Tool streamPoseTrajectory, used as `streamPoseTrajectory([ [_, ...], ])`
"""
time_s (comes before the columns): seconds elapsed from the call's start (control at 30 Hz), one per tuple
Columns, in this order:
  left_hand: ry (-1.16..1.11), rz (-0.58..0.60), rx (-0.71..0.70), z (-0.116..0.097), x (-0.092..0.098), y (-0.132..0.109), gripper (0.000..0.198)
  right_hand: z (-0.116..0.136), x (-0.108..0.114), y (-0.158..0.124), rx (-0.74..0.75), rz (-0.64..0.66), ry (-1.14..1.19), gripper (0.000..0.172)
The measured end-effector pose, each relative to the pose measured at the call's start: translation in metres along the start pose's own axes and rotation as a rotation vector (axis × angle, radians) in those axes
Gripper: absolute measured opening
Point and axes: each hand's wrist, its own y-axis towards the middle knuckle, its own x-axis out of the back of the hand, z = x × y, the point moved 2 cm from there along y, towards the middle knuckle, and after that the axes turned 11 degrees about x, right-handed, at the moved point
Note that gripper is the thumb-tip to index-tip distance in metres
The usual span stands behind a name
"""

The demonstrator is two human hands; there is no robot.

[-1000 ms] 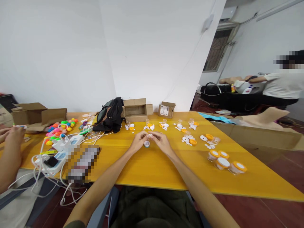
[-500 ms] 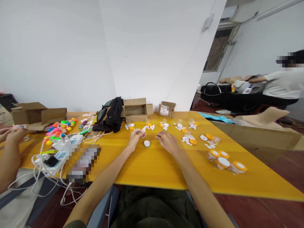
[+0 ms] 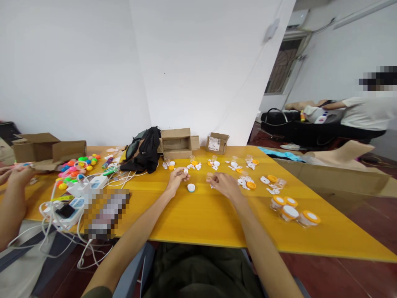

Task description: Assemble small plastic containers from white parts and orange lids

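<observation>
My left hand [image 3: 177,177] rests on the yellow table [image 3: 198,219] with its fingers pinched on a small white die [image 3: 185,170]. A small round white cap [image 3: 191,187] lies on the table just right of that hand. My right hand [image 3: 223,184] is a little further right, fingers curled round a small clear piece [image 3: 210,177] that I cannot make out. Small white dice and orange lids [image 3: 245,182] lie scattered beyond both hands.
Three closed orange-lidded jars [image 3: 290,210] stand at the right. Cardboard boxes [image 3: 177,142] and a black bag [image 3: 143,151] sit at the back. Coloured balls [image 3: 76,165], a power strip and cables [image 3: 72,198] lie left, beside another person's hand [image 3: 15,178]. A person sits far right.
My hands, together over the white cap a second ago, have parted. The left has shifted left with a die, and the right has moved right towards the scattered pieces.
</observation>
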Motion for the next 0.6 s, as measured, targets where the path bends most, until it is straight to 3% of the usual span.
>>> streamPoseTrajectory([
  [0.17, 0.006, -0.006, 0.006, 0.002, 0.000, 0.001, 0.018, -0.003, -0.008, 0.000, 0.082, 0.048, 0.065, 0.003],
  [0.3, 0.025, 0.012, -0.009, 0.004, 0.000, 0.002, 0.020, -0.004, -0.017, 0.004, 0.186, 0.002, 0.215, 0.013],
  [0.43, 0.026, 0.045, -0.036, 0.004, -0.003, 0.001, 0.025, 0.003, -0.023, 0.009, 0.271, -0.078, 0.549, 0.016],
  [0.6, 0.038, 0.093, -0.057, 0.001, -0.009, -0.005, 0.028, 0.011, -0.030, 0.013, 0.266, -0.141, 1.016, 0.026],
])
